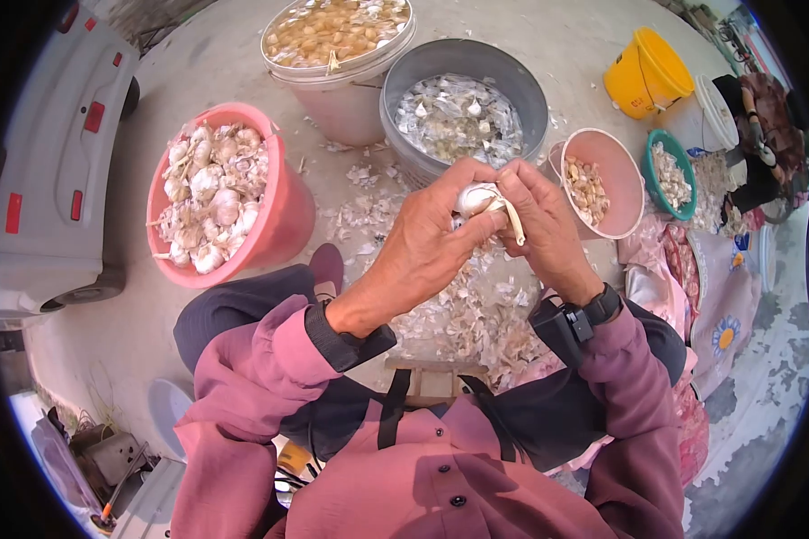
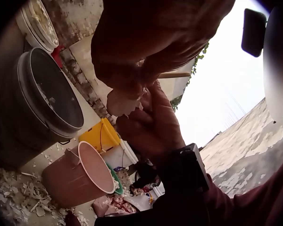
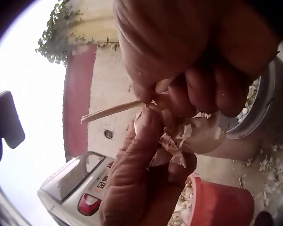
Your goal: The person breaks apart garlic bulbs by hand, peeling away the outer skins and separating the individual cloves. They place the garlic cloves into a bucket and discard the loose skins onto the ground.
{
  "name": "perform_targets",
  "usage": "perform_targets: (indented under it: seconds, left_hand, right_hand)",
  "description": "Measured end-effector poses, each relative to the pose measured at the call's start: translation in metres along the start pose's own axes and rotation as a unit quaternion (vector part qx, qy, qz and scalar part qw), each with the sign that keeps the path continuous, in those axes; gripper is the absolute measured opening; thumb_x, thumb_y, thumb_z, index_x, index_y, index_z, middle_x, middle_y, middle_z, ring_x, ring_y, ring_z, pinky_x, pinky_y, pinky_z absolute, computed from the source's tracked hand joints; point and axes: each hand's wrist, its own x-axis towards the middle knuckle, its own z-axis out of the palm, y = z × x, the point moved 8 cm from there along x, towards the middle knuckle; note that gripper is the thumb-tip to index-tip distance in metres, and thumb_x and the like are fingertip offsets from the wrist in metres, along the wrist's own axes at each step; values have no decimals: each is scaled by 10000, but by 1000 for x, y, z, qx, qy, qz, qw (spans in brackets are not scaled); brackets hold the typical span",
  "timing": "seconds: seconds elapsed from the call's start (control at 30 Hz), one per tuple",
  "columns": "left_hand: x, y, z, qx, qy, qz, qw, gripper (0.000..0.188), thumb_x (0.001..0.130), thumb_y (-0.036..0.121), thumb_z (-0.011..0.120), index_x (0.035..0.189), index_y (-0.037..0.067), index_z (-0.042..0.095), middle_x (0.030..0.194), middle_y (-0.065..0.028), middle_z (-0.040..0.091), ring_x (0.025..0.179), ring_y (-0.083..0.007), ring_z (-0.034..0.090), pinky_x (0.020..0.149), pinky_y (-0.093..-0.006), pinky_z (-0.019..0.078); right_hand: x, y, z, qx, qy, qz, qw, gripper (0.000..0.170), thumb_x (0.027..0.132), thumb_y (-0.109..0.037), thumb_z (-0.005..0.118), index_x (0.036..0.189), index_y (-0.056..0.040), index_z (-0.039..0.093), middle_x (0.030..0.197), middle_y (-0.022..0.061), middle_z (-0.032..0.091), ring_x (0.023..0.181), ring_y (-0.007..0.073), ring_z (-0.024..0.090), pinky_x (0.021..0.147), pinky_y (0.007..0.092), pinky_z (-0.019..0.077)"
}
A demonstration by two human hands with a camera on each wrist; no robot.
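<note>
Between both hands, in the middle of the head view, is a white garlic bulb [image 1: 476, 199] with a dry stalk [image 1: 516, 226] bent downward. My left hand [image 1: 420, 241] grips the bulb from the left, its thumb across the near side. My right hand [image 1: 546, 223] pinches at the stalk end, fingertips against the bulb. Seen from the right wrist, loose papery skin [image 3: 173, 147] hangs off the garlic beside the left thumb, and the stalk [image 3: 111, 112] sticks out sideways. Peeled skins [image 1: 476, 310] litter the ground below the hands.
A pink tub [image 1: 279, 216] heaped with garlic bulbs stands at left. Ahead are a white bucket [image 1: 342, 94] and grey bucket [image 1: 395, 135] with garlic in water. To the right are a small pink bucket [image 1: 627, 193], green basin [image 1: 683, 208] and yellow bucket [image 1: 634, 85]. A parked vehicle [image 1: 49, 162] is at far left.
</note>
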Motion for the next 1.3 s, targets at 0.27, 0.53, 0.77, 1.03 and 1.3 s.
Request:
perform_targets:
  seconds: [0.27,0.53,0.77,1.03,1.3]
  left_hand:
    - [-1,-5,11,-61,-5,-42,997,241,939,120,615,1134,50,490,896,-41,617,760,-104,596,662,-276,495]
    - [4,-12,17,-164,-31,-67,984,322,941,181,657,1179,91,460,952,-6,603,799,-60,570,579,-208,453]
    - [10,-23,20,-366,-55,-79,926,401,914,255,701,1237,116,509,1050,-4,623,934,-89,607,723,-246,522]
    - [12,-17,17,-349,-49,-91,931,454,957,224,638,1359,67,500,1153,-41,628,1051,-116,601,897,-272,510]
    - [9,-15,16,-344,-67,-96,932,411,964,202,627,1332,41,538,1197,-47,615,1066,-113,598,905,-279,509]
  right_hand:
    - [-14,-15,-2,-129,68,-143,979,377,1050,-392,442,940,-51,560,723,-36,495,685,26,430,576,214,389]
    - [-14,-14,-13,-88,123,-127,980,411,1060,-394,402,933,-52,591,687,-33,506,616,31,436,538,213,377]
    - [-7,7,-16,284,-65,16,956,428,1050,-436,373,954,-79,589,673,-14,513,487,35,363,426,186,254]
    - [-12,-8,-20,130,8,-16,991,276,982,-341,601,987,-65,622,749,-36,574,543,-1,408,457,169,287]
    - [-13,-10,-17,37,22,-34,998,291,948,-390,646,1001,-104,627,853,-59,601,701,-24,483,493,145,334]
